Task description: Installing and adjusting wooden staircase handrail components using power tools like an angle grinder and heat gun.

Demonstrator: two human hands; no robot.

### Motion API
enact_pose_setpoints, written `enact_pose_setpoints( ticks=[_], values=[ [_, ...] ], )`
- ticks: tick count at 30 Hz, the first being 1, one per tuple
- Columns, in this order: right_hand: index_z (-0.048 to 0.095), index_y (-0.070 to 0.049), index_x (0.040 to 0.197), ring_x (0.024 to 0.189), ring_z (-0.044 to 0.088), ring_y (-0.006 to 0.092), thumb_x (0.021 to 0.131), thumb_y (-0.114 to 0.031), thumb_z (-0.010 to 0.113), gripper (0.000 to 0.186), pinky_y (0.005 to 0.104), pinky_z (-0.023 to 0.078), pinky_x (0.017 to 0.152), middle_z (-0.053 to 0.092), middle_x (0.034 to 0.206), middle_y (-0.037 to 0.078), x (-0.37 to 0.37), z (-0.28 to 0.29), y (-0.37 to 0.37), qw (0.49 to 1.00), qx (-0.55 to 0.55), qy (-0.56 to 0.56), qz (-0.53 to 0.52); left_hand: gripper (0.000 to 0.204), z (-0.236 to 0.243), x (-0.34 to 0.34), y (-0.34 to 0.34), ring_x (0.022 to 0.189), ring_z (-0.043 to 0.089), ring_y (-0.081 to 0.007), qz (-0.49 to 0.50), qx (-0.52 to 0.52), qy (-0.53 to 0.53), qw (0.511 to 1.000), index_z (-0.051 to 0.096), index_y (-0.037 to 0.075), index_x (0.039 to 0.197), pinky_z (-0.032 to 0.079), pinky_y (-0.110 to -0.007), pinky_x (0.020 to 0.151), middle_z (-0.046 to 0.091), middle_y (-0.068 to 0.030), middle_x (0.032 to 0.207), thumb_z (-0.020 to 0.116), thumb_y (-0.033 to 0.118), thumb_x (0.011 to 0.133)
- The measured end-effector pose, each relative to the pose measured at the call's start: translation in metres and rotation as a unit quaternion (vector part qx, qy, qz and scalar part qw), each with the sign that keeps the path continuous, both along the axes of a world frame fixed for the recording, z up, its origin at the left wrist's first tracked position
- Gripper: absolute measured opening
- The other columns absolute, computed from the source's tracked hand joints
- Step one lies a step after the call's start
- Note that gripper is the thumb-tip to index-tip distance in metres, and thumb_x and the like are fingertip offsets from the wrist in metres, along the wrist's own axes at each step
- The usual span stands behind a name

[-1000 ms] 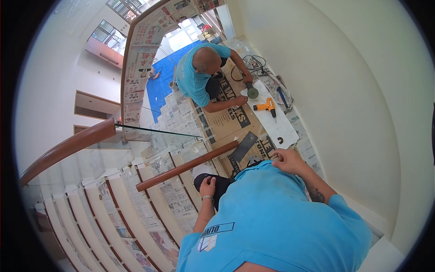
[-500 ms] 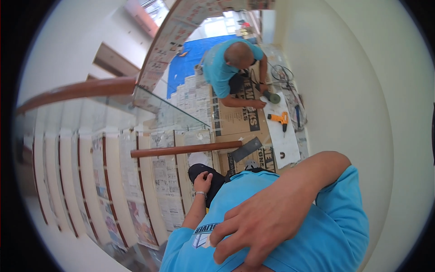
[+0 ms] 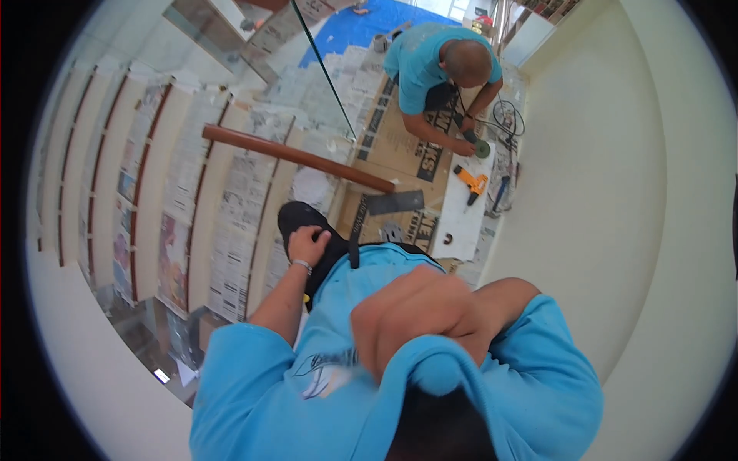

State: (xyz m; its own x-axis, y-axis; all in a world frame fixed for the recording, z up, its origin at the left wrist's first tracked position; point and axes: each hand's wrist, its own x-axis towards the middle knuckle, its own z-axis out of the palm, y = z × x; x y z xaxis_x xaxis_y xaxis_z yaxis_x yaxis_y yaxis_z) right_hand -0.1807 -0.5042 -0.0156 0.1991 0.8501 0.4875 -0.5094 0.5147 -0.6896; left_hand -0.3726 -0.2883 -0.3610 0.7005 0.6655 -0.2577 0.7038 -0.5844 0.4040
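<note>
We wear a bright blue shirt point(image 3: 323, 415) with short, loose sleeves point(image 3: 238, 369), a blurred dark-and-white print point(image 3: 329, 370) on its front, black trousers point(image 3: 327, 265), and a pale band point(image 3: 302, 265) around the left wrist.

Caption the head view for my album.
Right grip on the blue collar, left grip on one leg, co-worker crouching near an orange drill.

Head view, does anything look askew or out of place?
Yes: the neckline of the blue shirt gapes, bunched up at the right hand instead of lying flat. A brown wooden rail also slants across the paper-covered steps; no mounting shows, so it may be loose.
</note>
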Motion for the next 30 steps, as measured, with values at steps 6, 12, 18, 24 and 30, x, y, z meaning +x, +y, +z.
enact_pose_setpoints(
  ticks=[6, 12, 18, 24, 30],
  values=[
    [0.064, 0.006, 0.096, 0.074, 0.062, 0.0301, 0.102, -0.021, 0.051, 0.030, 0.0412, 0.049, 0.067, 0.066, 0.091, 0.016, -0.042, -0.020, 0.011, 0.963, 0.051, 0.239, 0.114, 0.030, -0.004, -0.010, -0.011, 0.095, 0.062, -0.0323, 0.016, 0.043, -0.036, 0.998, 0.074, 0.012, 0.093, 0.048, -0.042, 0.085, 0.068, -0.0100, 0.101, 0.072, 0.040, 0.083],
    [0.066, 0.011, 0.103, 0.080, 0.066, 0.0334, 0.096, -0.007, 0.054, 0.023, 0.0386, 0.055, 0.072, 0.062, 0.109, 0.024, -0.060, -0.008, 0.025, 0.870, 0.112, 0.473, 0.077, 0.027, -0.006, -0.017, -0.022, 0.093, 0.061, -0.0312, 0.021, 0.079, -0.030, 0.996, 0.073, 0.012, 0.089, 0.048, -0.042, 0.084, 0.067, -0.0084, 0.100, 0.071, 0.039, 0.085],
    [0.066, 0.014, 0.100, 0.071, 0.063, 0.0285, 0.095, -0.002, 0.054, 0.021, 0.0337, 0.055, 0.066, 0.062, 0.101, 0.025, -0.057, -0.031, 0.042, 0.907, 0.133, 0.399, -0.016, 0.030, 0.002, -0.021, -0.027, 0.092, 0.061, -0.0312, 0.024, 0.103, -0.011, 0.994, 0.072, 0.012, 0.088, 0.048, -0.042, 0.084, 0.066, -0.0081, 0.099, 0.069, 0.041, 0.088],
    [0.066, 0.014, 0.097, 0.063, 0.060, 0.0227, 0.095, -0.002, 0.053, 0.020, 0.0292, 0.054, 0.060, 0.064, 0.088, 0.022, -0.066, -0.026, 0.055, 0.899, 0.166, 0.367, -0.173, 0.033, -0.001, -0.017, -0.025, 0.091, 0.060, -0.0310, 0.017, 0.124, 0.000, 0.992, 0.071, 0.012, 0.088, 0.048, -0.043, 0.082, 0.065, -0.0076, 0.098, 0.067, 0.044, 0.089],
    [0.065, 0.010, 0.085, 0.056, 0.057, 0.0190, 0.097, -0.006, 0.048, 0.027, 0.0268, 0.049, 0.054, 0.063, 0.079, 0.017, -0.066, -0.032, 0.050, 0.896, 0.158, 0.291, -0.296, 0.033, -0.001, -0.012, -0.023, 0.092, 0.061, -0.0310, 0.021, 0.119, -0.012, 0.993, 0.072, 0.012, 0.088, 0.048, -0.042, 0.083, 0.066, -0.0080, 0.100, 0.067, 0.044, 0.089]
  ],
)
